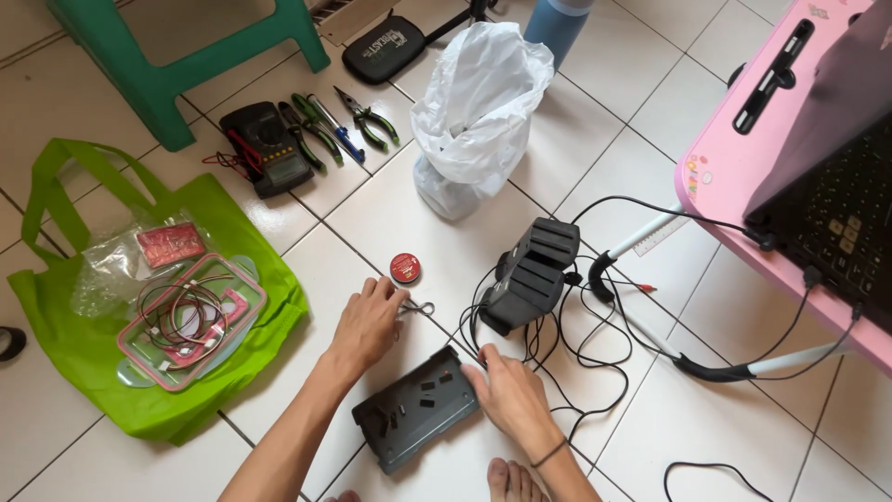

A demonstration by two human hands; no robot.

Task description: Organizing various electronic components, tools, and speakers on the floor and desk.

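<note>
Grey sheet-metal plate [416, 416], lower centre of the frame, flat on the white tiled floor [390, 223]; the right hand [509, 392] rests loosely open on its right edge, gripping nothing. Left hand [369, 323], just above the plate, pinches small metal scissors [420, 308] lying on the floor. Beyond them: a small red round tin [405, 268], a black ribbed power adapter [531, 272] with tangled black cables [576, 363], and a white plastic bag [478, 112], upper centre.

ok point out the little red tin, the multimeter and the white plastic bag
red tin [405, 268], head view, middle of its round lid
multimeter [270, 149], head view, middle of its dark body
white plastic bag [478, 112], head view, crumpled upper side
</note>
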